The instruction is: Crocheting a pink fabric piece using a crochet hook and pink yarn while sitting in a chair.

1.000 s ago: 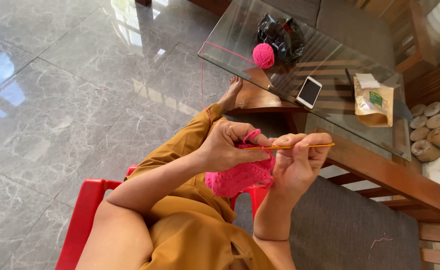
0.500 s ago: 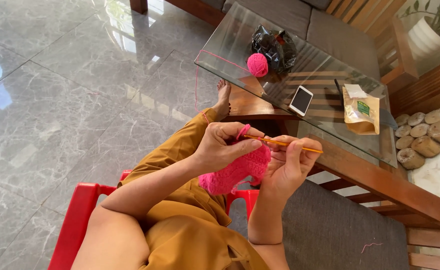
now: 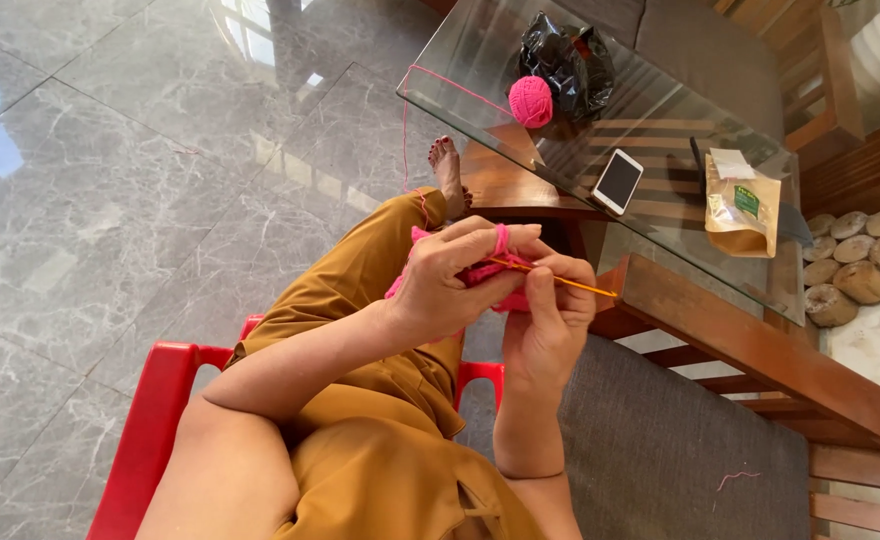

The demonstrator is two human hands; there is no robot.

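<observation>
My left hand grips a pink crocheted piece, with pink yarn looped over its forefinger. My right hand pinches a thin orange crochet hook whose tip goes into the pink work between the two hands. Both hands are held above my lap in mustard trousers. A pink strand runs from the work up to a pink yarn ball on the glass table. Most of the crocheted piece is hidden behind my left hand.
On the glass table also lie a black bag, a white phone and a brown pouch. I sit on a red plastic chair. A grey-cushioned wooden bench is at right, round stones beyond, grey marble floor at left.
My hands have moved up towards the table edge and closer together. The pink piece, which hung below the hands, is now gathered behind my left hand.
</observation>
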